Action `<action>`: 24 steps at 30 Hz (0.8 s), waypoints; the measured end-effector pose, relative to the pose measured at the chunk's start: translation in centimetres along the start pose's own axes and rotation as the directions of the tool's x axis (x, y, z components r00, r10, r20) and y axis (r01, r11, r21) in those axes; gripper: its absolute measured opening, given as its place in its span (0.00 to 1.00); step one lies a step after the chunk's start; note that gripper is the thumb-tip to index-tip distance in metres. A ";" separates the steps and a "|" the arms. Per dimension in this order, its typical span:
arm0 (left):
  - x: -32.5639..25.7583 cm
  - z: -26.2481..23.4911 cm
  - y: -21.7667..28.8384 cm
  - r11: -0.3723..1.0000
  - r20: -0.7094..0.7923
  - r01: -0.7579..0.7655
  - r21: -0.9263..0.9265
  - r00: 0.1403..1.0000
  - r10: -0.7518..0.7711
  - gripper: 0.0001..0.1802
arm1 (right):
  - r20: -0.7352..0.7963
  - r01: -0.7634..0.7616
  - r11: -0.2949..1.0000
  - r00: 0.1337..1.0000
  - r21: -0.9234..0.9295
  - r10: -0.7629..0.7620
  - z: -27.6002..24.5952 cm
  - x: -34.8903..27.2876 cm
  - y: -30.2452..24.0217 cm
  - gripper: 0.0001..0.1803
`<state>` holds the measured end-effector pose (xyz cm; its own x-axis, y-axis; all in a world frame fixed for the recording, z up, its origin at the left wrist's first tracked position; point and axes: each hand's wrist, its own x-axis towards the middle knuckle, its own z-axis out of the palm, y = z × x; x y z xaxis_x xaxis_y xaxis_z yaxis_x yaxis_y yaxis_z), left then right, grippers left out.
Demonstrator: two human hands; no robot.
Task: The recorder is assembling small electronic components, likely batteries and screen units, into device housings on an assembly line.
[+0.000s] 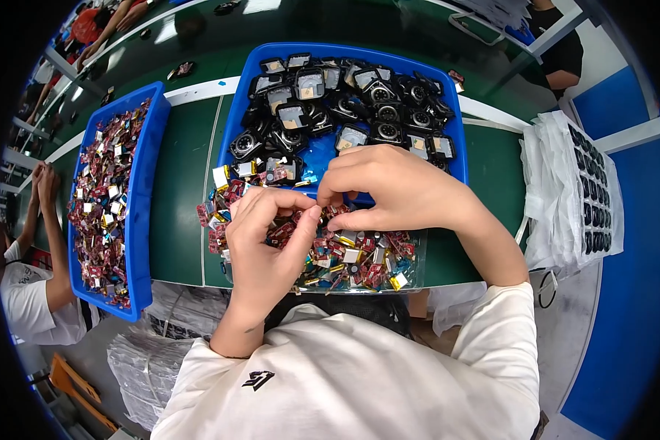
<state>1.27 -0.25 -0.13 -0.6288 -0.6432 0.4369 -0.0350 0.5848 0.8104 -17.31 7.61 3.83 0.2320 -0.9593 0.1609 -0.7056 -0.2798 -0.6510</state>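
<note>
The dark green table [183, 183] carries two blue rectangular plastic bins. The larger blue plastic bin [458, 147], straight ahead, holds black square housings with round openings and grey-backed modules, too many and too overlapped to count exactly. The narrow blue plastic bin [143, 220], to the left, is filled with small red, gold and silver components beyond counting. A stack of white bags printed with black squares [572, 191] lies at the right. A loose pile of small red and gold components [359, 260] sits at the near table edge, directly below both hands. The left hand [260, 242] and right hand [400, 187] meet above this pile; their fingers are closed together, thumb tips touching, apparently pinching one small component that the fingers hide, so the item itself cannot be identified. Risk: the pile reaches the table edge, so a careless sweep of a wrist could push components off. A weak pinch could drop the held piece into the pile, where it would be hard to find.
</note>
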 end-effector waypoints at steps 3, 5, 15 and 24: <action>-0.3 -0.4 -0.5 1.000 -0.007 0.017 -0.024 1.000 -0.017 0.04 | -0.077 0.026 0.969 0.996 -0.245 -0.046 0.7 0.0 -0.2 0.10; -0.4 -0.7 -0.6 1.000 0.010 0.019 -0.016 1.000 -0.019 0.03 | -0.033 0.010 0.927 0.999 -0.374 -0.025 0.8 -0.1 -0.3 0.10; -0.2 -1.0 -0.1 0.991 -0.030 -0.098 -0.096 0.995 0.095 0.07 | -0.105 -0.083 0.844 0.981 0.530 0.163 -1.3 0.3 0.0 0.08; -0.3 -0.4 0.0 0.970 -0.191 -0.241 0.020 0.952 0.240 0.17 | 0.005 -0.201 0.469 0.922 0.860 0.387 0.4 0.4 -1.3 0.08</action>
<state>1.82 -0.28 -0.13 -0.4589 -0.5661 0.6848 0.1018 0.7321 0.6735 -15.98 7.57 4.46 -0.0560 -0.9927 -0.1069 0.1986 0.0938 -0.9756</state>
